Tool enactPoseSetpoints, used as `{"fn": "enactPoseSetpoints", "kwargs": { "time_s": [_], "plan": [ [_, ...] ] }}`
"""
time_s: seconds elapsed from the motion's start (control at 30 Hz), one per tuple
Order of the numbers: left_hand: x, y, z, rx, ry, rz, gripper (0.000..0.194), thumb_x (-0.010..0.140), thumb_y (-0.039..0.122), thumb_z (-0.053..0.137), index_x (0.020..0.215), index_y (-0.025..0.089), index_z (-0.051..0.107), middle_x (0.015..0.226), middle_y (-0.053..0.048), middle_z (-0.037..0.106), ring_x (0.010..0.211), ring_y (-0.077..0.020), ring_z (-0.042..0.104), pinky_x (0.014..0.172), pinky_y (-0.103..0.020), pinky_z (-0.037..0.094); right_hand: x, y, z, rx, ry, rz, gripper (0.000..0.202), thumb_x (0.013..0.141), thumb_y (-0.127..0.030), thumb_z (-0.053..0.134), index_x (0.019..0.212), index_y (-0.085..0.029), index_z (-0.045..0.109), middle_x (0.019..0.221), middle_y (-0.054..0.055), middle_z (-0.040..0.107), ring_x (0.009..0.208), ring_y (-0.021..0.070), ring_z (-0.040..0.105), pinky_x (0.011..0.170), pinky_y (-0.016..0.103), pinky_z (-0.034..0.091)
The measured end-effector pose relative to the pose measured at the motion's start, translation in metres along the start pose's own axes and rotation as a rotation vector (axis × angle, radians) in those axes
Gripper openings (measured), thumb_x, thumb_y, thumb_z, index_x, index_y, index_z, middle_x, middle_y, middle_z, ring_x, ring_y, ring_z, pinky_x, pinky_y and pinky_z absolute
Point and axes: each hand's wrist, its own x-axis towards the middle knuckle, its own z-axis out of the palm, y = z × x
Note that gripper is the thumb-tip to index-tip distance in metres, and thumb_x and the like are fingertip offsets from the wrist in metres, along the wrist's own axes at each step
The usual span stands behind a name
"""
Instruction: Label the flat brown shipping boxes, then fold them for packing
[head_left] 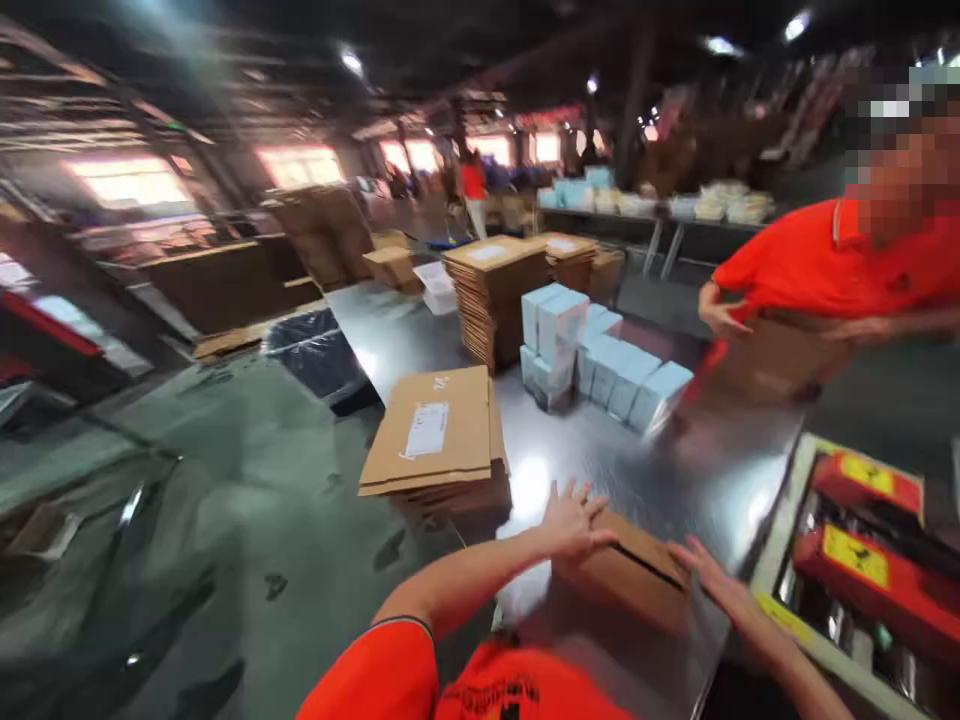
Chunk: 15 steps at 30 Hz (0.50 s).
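A brown cardboard box (626, 585) lies on the metal table right in front of me, with a dark gap running along its top between the flaps. My left hand (576, 522) rests at the box's left end, fingers spread. At the opposite end, my right hand (705, 568) is stretched flat against or just beside the box; blur hides the exact contact. Neither hand is wrapped round anything. Beyond my left arm is a stack of flattened cartons (431, 430) with a white label on top.
Light-blue boxes (555, 325), some in clear wrap, stand on the metal table (517, 420) near a taller carton stack (495, 290). A co-worker in orange (840, 260) handles a carton across the table. To the right, a roller conveyor (784, 520) has red machine parts.
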Motion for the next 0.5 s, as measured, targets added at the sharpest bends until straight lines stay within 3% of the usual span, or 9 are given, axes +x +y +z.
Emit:
{"fn": "enactPoseSetpoints", "kwargs": {
  "time_s": [0.07, 0.17, 0.27, 0.33, 0.4, 0.43, 0.5],
  "plan": [
    [-0.004, -0.007, 0.004, -0.1, -0.015, -0.025, 0.065, 0.091, 0.065, 0.048, 0.145, 0.029, 0.049, 0.16, -0.012, 0.035, 0.15, -0.0419, 0.017, 0.116, -0.072, 0.009, -0.019, -0.018, 0.021, 0.056, 0.039, 0.09, 0.076, 0.091, -0.074, 0.025, 0.144, -0.027, 0.053, 0.162, 0.007, 0.03, 0.151, 0.0309, 0.021, 0.116, 0.049, 0.034],
    [-0.008, -0.024, 0.008, -0.28, -0.13, 0.023, 0.059, 0.093, 0.049, 0.052, 0.148, 0.028, 0.044, 0.162, -0.01, 0.032, 0.153, -0.0339, 0.012, 0.122, -0.061, 0.01, -0.035, -0.038, 0.06, 0.008, 0.114, 0.158, 0.069, 0.087, -0.07, 0.048, 0.143, -0.029, 0.053, 0.167, 0.007, 0.012, 0.147, 0.0352, 0.03, 0.119, 0.052, 0.028],
    [-0.021, -0.033, 0.012, -0.508, -0.09, -0.206, 0.079, 0.089, 0.051, 0.057, 0.155, 0.021, 0.027, 0.162, -0.016, 0.028, 0.151, -0.0337, 0.02, 0.119, -0.053, 0.025, -0.039, -0.046, 0.085, 0.077, 0.152, 0.168, 0.06, 0.09, -0.061, 0.049, 0.142, -0.03, 0.052, 0.167, 0.006, 0.006, 0.142, 0.0322, 0.04, 0.118, 0.051, 0.029],
    [-0.034, -0.03, 0.016, -0.778, -0.127, -0.481, 0.081, 0.086, 0.057, 0.059, 0.152, 0.02, 0.03, 0.151, -0.019, 0.044, 0.14, -0.0364, 0.041, 0.109, -0.055, 0.04, -0.036, -0.043, 0.087, 0.147, 0.172, 0.139, 0.058, 0.091, -0.058, 0.048, 0.14, -0.027, 0.054, 0.167, 0.006, 0.007, 0.145, 0.0306, 0.036, 0.119, 0.048, 0.027],
    [-0.046, -0.025, 0.023, -0.998, -0.243, -0.704, 0.074, 0.085, 0.064, 0.056, 0.143, 0.021, 0.043, 0.136, -0.018, 0.059, 0.123, -0.0367, 0.058, 0.093, -0.056, 0.052, -0.027, -0.032, 0.08, 0.217, 0.155, 0.093, 0.058, 0.089, -0.057, 0.052, 0.137, -0.025, 0.057, 0.167, 0.006, 0.011, 0.149, 0.0301, 0.028, 0.12, 0.045, 0.024],
    [-0.05, -0.022, 0.027, -1.051, -0.25, -0.772, 0.071, 0.084, 0.067, 0.054, 0.138, 0.021, 0.047, 0.131, -0.018, 0.062, 0.117, -0.036, 0.062, 0.087, -0.055, 0.055, -0.022, -0.022, 0.073, 0.267, 0.134, 0.073, 0.059, 0.089, -0.056, 0.051, 0.139, -0.025, 0.055, 0.166, 0.007, 0.016, 0.149, 0.0294, 0.026, 0.12, 0.045, 0.026],
    [-0.049, -0.017, 0.037, -1.082, -0.142, -0.854, 0.069, 0.083, 0.07, 0.053, 0.131, 0.021, 0.052, 0.129, -0.017, 0.063, 0.114, -0.034, 0.063, 0.079, -0.049, 0.059, -0.01, 0.004, 0.06, 0.383, 0.158, 0.079, 0.062, 0.094, -0.055, 0.042, 0.148, -0.024, 0.045, 0.161, 0.009, 0.031, 0.146, 0.0272, 0.034, 0.116, 0.044, 0.034]
  ]
}}
